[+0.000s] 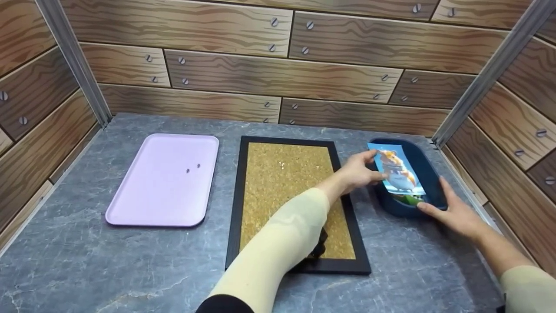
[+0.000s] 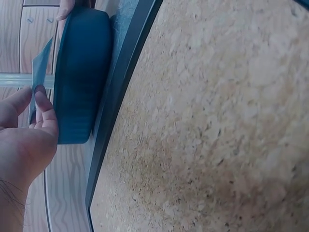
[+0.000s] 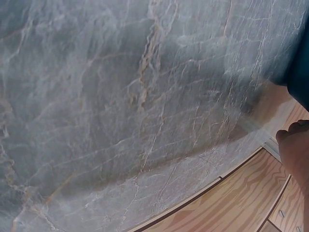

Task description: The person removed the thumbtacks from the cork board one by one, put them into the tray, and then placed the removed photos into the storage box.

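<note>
A glossy picture card with an orange and white cartoon animal on blue is pinched by my left hand along its left edge. It is held over the dark blue bin, tilted above the rim in the left wrist view, where thumb and fingers squeeze the card. Below it, a green printed piece shows inside the bin. My right hand grips the bin's near right corner, thumb over the rim and fingers along the outer side. The card hides much of the bin's inside.
A black-framed cork board lies left of the bin, under my left forearm, with small shiny bits on its cork. Further left lies a lilac tray bearing two tiny dark pieces. Wood-patterned walls enclose the grey marbled table.
</note>
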